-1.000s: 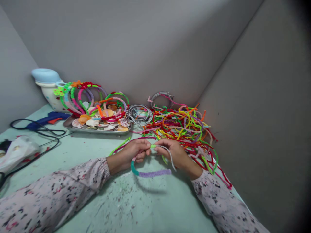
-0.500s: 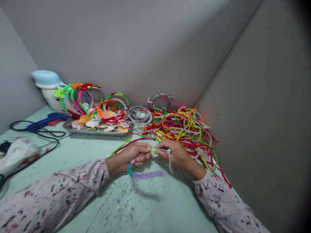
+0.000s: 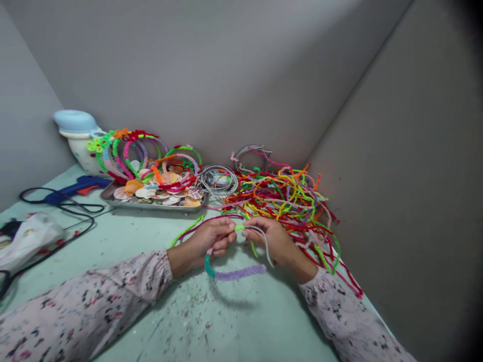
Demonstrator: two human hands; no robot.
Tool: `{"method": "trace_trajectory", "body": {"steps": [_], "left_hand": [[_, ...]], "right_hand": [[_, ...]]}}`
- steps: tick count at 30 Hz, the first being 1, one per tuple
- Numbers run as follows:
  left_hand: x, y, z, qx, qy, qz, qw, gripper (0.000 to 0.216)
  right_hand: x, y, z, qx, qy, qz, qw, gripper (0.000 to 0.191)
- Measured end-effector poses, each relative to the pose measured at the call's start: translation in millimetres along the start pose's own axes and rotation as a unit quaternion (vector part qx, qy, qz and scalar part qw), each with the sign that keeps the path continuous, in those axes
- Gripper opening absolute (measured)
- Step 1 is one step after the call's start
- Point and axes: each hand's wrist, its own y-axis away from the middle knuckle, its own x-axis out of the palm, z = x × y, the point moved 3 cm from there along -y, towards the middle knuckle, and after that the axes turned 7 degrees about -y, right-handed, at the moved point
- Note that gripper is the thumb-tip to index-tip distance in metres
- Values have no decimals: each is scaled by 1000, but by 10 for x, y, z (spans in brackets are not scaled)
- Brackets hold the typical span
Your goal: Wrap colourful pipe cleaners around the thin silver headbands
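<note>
My left hand (image 3: 209, 239) and my right hand (image 3: 269, 239) meet over the pale green table (image 3: 124, 241), both closed on one curved headband (image 3: 234, 271). The band is partly covered in fuzzy teal, purple and light green pipe cleaner, and a bare grey end curves down by my right hand. Between the fingertips of both hands a light green pipe cleaner is pinched against the band. Loose green and dark red pipe cleaners (image 3: 188, 229) lie just behind my left hand.
A tangled heap of coloured pipe cleaners (image 3: 287, 198) lies behind my right hand. A metal tray (image 3: 151, 203) holds shells and wrapped headbands, with bare grey headbands (image 3: 218, 180) beside it. A blue glue gun (image 3: 77, 186), black cord, plastic bag (image 3: 26, 239) and white pot stand left. Grey walls close in.
Both hands kept their pinch while the band's hanging purple loop swung slightly left and back to the right. The view shifted a little.
</note>
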Motion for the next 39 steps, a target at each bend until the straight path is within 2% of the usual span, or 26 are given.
{"method": "trace_trajectory", "body": {"steps": [11, 15, 18, 27, 39], "left_hand": [[-24, 0, 22, -4, 0, 15, 1000, 5], [-28, 2, 34, -7, 0, 19, 1000, 4], [-26, 3, 39, -6, 0, 23, 1000, 4], [24, 33, 14, -43, -17, 27, 999, 8], [-65, 7, 55, -94, -28, 87, 991, 9]], "right_hand": [[-6, 3, -14, -32, 13, 8, 999, 35], [-8, 22, 57, -48, 62, 14, 997, 34], [-18, 50, 155, -90, 124, 27, 988, 30], [-91, 85, 237, -237, 275, 97, 927, 13], [-38, 183, 290, -340, 430, 149, 823, 20]]}}
